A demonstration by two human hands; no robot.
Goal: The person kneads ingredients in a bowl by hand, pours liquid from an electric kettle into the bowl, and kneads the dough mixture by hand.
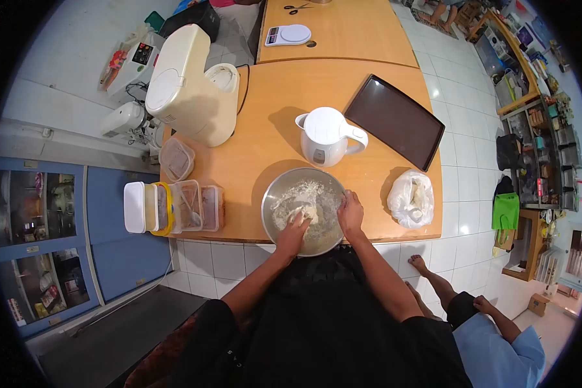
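A round metal mixing bowl (266, 216) sits at the table's near edge, flour dusting its inner wall. Inside it is a pale, floury lump of dough (310, 211). My left hand (291, 235) reaches into the bowl with its fingers curled on the dough, which partly hides the fingertips. On the bowl's right side, my right hand (350, 215) grips the rim. A white electric kettle (323, 132) stands just beyond the bowl. To the right lies a white plastic bag (410, 204) with pale contents.
A stand mixer (194, 90) and several plastic containers (187, 205) occupy the table's left side. At the right is a dark baking tray (398, 119). Farther back lie a kitchen scale (289, 35) and scissors (298, 10). Another person (491, 343) is at the lower right.
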